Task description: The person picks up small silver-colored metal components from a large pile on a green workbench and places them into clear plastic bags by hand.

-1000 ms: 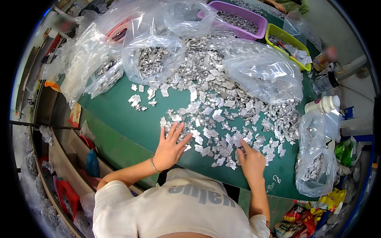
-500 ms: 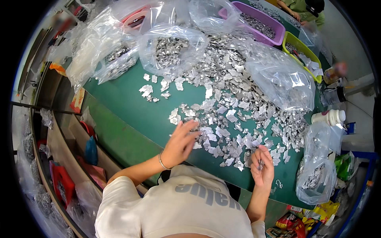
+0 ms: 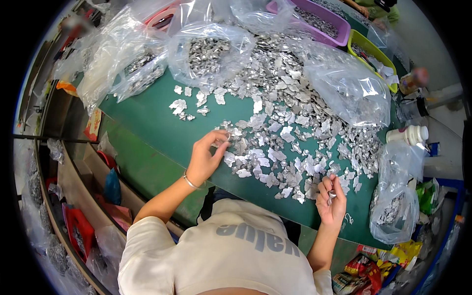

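Observation:
Flat, leaf-shaped silver metal pieces (image 3: 290, 162) lie loose across the green table, heaped thickly toward the back. My left hand (image 3: 206, 155) is at the left edge of this spread, its thumb and forefinger curled together around a small silver metal piece (image 3: 227, 138). Its other fingers are bent behind and partly hidden. At the near right edge of the spread, my right hand (image 3: 332, 202) is turned partly palm up. Its bent fingers hold a small silver metal piece (image 3: 332, 195). A small separate group of pieces (image 3: 178, 105) lies farther back on the left.
Clear plastic bags (image 3: 211, 54) with metal pieces line the back; another bag (image 3: 393, 216) sits at the right edge. Purple (image 3: 339, 29) and lime-green bins (image 3: 371, 51) stand at the back right, near a white bottle (image 3: 408, 134). A person's hand (image 3: 364, 11) shows beyond.
My left hand has moved left and its spread fingers have closed in a pinch at the edge of the pieces. The right hand has shifted slightly right, still holding its piece.

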`<action>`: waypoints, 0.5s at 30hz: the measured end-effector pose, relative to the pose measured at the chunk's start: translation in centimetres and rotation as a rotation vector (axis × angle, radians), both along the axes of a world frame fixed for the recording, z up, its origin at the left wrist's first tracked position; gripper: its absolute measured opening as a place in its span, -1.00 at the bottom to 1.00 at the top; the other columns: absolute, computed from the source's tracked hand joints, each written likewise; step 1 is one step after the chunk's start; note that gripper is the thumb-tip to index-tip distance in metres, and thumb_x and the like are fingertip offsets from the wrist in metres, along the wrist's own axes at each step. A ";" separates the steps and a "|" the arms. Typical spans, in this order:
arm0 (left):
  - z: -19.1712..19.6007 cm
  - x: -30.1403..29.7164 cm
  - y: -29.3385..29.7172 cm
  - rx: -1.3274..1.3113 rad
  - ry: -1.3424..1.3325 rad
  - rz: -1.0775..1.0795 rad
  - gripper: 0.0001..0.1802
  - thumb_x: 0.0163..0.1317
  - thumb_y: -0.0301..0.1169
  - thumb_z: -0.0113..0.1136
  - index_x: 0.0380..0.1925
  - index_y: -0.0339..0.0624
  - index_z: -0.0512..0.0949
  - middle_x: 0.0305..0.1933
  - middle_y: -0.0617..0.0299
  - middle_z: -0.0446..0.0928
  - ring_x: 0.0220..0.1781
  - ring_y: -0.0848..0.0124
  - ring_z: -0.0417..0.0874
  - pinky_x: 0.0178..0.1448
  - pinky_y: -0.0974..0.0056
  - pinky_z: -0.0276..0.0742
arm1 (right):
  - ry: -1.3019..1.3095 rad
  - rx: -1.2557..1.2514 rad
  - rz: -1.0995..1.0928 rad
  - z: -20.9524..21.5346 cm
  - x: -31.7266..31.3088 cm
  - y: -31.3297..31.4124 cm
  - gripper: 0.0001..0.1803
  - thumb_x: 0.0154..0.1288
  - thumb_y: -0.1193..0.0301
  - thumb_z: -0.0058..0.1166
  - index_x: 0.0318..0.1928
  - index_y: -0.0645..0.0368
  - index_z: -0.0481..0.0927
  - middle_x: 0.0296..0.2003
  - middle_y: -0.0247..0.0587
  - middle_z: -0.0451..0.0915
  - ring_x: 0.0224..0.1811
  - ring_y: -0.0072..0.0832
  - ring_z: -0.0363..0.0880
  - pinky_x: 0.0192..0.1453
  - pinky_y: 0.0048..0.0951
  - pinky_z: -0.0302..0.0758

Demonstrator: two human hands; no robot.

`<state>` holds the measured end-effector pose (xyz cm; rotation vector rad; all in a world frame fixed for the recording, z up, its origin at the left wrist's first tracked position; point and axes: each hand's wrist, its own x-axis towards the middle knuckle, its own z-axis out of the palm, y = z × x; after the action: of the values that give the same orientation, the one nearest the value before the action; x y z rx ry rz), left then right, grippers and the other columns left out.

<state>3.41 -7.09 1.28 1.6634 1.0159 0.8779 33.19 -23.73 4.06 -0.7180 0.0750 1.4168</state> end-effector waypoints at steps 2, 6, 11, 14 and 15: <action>1.1 1.2 -1.1 -0.408 -0.400 -0.131 -0.78 0.26 -0.60 0.08 -0.10 -0.19 0.43 -0.06 0.09 0.59 -0.16 0.45 0.62 -0.10 0.37 0.53 | 0.178 -0.003 -0.109 -0.3 -0.3 -0.1 -0.67 0.50 0.24 -0.21 -0.19 0.26 0.50 -0.48 -0.32 0.25 -0.62 -0.61 0.19 -0.72 -0.61 0.07; 3.5 4.0 -4.0 -1.180 -0.565 -0.372 -0.64 0.25 -0.53 0.08 0.07 -0.27 0.39 -0.23 0.18 0.56 -0.26 0.43 0.59 -0.18 0.42 0.48 | -0.104 -0.045 0.161 -0.4 -0.9 -0.9 -0.69 0.48 0.25 -0.13 -0.22 0.23 0.56 -0.67 -0.44 0.25 -0.69 -0.67 0.08 -0.64 -0.63 0.09; 1.5 4.4 -6.0 -0.899 -0.106 -0.630 -0.73 0.31 -0.47 0.01 -0.01 -0.27 0.48 -0.36 0.27 0.45 -0.38 0.53 0.46 -0.31 0.44 0.38 | -1.163 -0.262 0.357 -0.3 -1.4 -3.2 -0.92 0.27 0.50 0.14 -0.25 0.24 0.62 -0.54 -0.53 0.52 -0.49 -0.82 0.35 -0.42 -0.70 0.23; 1.2 5.8 -7.4 -1.173 -0.296 -0.667 -0.72 0.41 -0.37 -0.06 0.01 -0.27 0.47 -0.35 0.27 0.44 -0.35 0.56 0.44 -0.32 0.45 0.37 | -0.898 -0.240 0.356 -0.3 -2.1 -4.4 -0.92 0.28 0.51 0.13 -0.25 0.24 0.62 -0.47 -0.45 0.57 -0.42 -0.78 0.41 -0.32 -0.68 0.33; 0.7 6.6 -7.9 -1.349 -0.430 -0.659 -0.71 0.42 -0.36 -0.07 0.02 -0.27 0.46 -0.34 0.26 0.45 -0.34 0.56 0.46 -0.29 0.44 0.42 | -0.932 -0.237 0.270 -0.3 -3.0 -4.3 -0.92 0.28 0.52 0.13 -0.25 0.26 0.62 -0.43 -0.42 0.58 -0.40 -0.77 0.42 -0.30 -0.66 0.36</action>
<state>10.06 -15.00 1.96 0.5012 0.4458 -0.0169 30.24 -28.08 3.76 -1.5676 -0.6089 1.2060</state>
